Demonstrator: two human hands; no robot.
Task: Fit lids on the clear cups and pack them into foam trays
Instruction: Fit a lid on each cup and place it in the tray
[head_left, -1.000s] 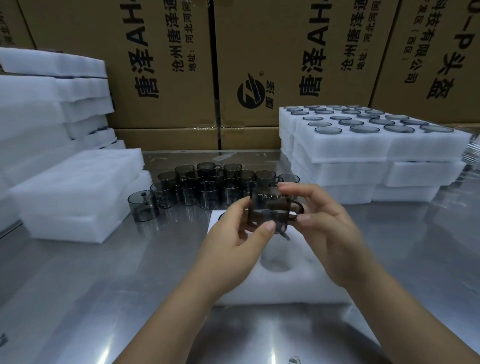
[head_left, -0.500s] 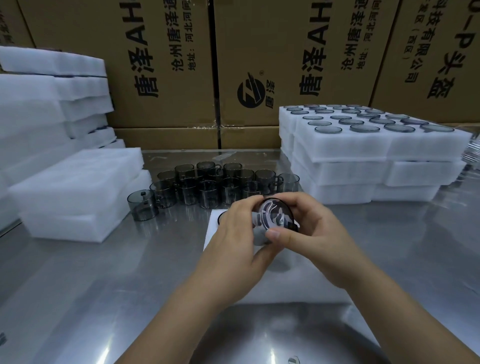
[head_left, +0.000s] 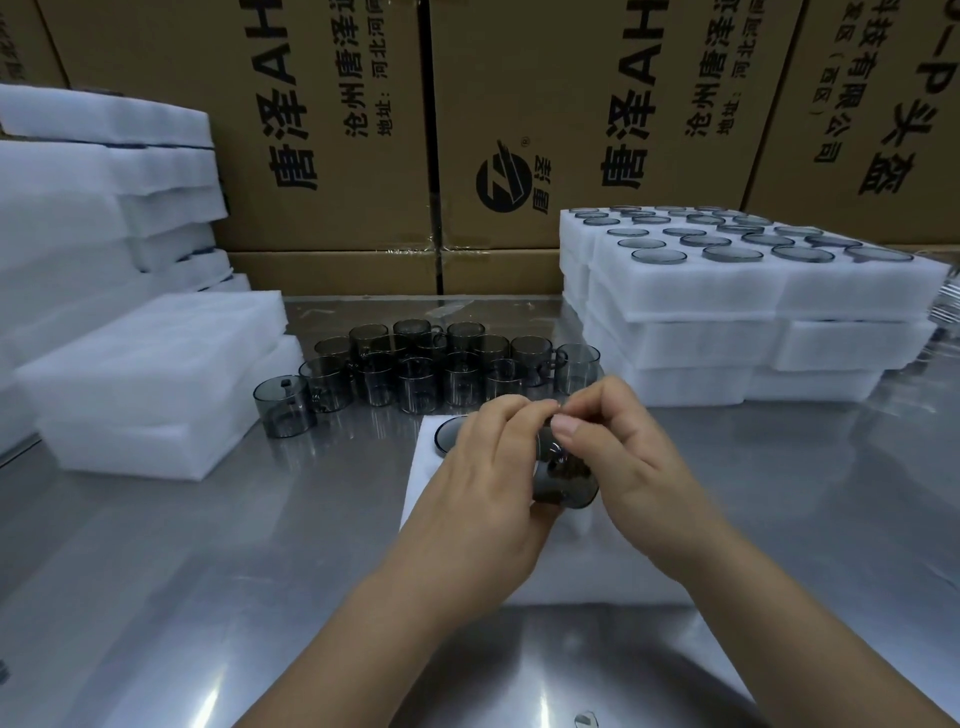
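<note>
Both hands hold one smoky clear cup (head_left: 566, 480) above a white foam tray (head_left: 421, 493) lying in front of me. My left hand (head_left: 488, 483) wraps the cup from the left; my right hand (head_left: 623, 457) pinches its top edge with thumb and fingers. The cup is tilted and mostly hidden between the hands. A lidded cup (head_left: 448, 431) sits in the tray's far left pocket, partly behind my left hand. Several loose cups (head_left: 415, 369) stand in a cluster behind the tray, with one more cup (head_left: 283, 405) at their left.
Stacked foam trays (head_left: 727, 332) filled with lidded cups stand at the right. Blank foam trays (head_left: 150, 384) are piled at the left, with a taller stack behind them. Cardboard boxes (head_left: 322, 130) wall off the back of the steel table (head_left: 182, 597).
The cup was upright between my fingertips, then turned with its round face toward me. Now it is tilted lower over the tray, and both hands have closed in tighter around it.
</note>
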